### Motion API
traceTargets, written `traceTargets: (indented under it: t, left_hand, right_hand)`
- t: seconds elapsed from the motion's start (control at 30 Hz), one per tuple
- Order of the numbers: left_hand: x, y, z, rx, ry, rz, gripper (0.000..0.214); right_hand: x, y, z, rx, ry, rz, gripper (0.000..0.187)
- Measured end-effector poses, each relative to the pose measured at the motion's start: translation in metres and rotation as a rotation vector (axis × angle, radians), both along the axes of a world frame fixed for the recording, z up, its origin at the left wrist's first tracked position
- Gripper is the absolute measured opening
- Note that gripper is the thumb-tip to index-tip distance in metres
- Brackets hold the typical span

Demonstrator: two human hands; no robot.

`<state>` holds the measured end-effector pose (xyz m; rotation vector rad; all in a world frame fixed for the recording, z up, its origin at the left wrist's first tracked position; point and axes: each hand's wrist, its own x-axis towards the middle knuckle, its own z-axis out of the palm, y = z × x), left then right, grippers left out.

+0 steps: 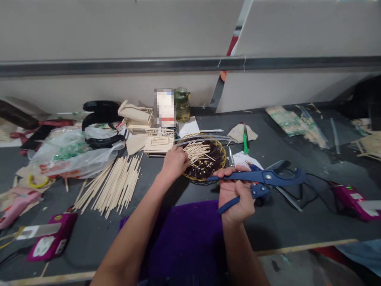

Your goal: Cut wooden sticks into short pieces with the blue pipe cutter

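Note:
My right hand (236, 200) grips a blue pipe cutter (253, 176) by its handles. The cutter's hooked jaw points to the right and its jaws look spread apart. My left hand (175, 162) is at the left rim of a dark woven basket (219, 159) with a yellow edge. Its fingers are curled closed beside the short wooden sticks (197, 151) in the basket; what they pinch, if anything, is hidden. Small cut wooden pieces (205, 167) lie on the basket's floor. Just behind my left hand stands a small model (159, 145) built of sticks.
Long wooden sticks (116, 184) lie fanned out on the left, near a plastic bag (71, 151), a pink glue gun (20, 200) and a purple box (53, 236). Behind are a green jar (182, 105) and a green-handled knife (245, 142). A second purple box (354, 200) sits right.

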<state>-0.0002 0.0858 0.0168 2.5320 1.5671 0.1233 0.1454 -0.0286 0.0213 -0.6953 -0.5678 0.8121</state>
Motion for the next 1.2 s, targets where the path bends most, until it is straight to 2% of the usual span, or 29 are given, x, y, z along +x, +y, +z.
traceTargets:
  t: [0.1, 0.3, 0.53, 0.7, 0.8, 0.93, 1.2]
  left_hand:
    - [0.007, -0.002, 0.001, 0.031, 0.117, -0.012, 0.021]
    - [0.015, -0.003, 0.001, 0.067, 0.212, 0.018, 0.026]
    - [0.008, 0.006, 0.000, 0.103, 0.163, 0.064, 0.028]
    - [0.002, 0.005, -0.005, 0.134, 0.031, 0.064, 0.017]
    - [0.002, 0.003, -0.008, 0.114, -0.030, 0.021, 0.013]
    - [0.006, 0.002, -0.007, 0.056, 0.012, -0.034, 0.014]
    - [0.011, 0.002, -0.011, 0.119, 0.091, -0.015, 0.031]
  right_hand:
    - [-0.004, -0.001, 0.001, -0.010, -0.036, 0.028, 0.022]
    - [-0.007, -0.001, 0.000, -0.030, -0.005, 0.102, 0.022]
    - [-0.009, -0.001, -0.003, -0.027, 0.021, 0.178, 0.023]
    - [-0.008, -0.001, -0.005, -0.049, 0.022, 0.214, 0.023]
    - [-0.009, -0.002, -0.005, -0.071, 0.013, 0.208, 0.026]
    - [-0.009, -0.001, -0.006, -0.093, 0.014, 0.216, 0.032]
    - [-0.009, -0.001, -0.006, -0.095, 0.031, 0.217, 0.033]
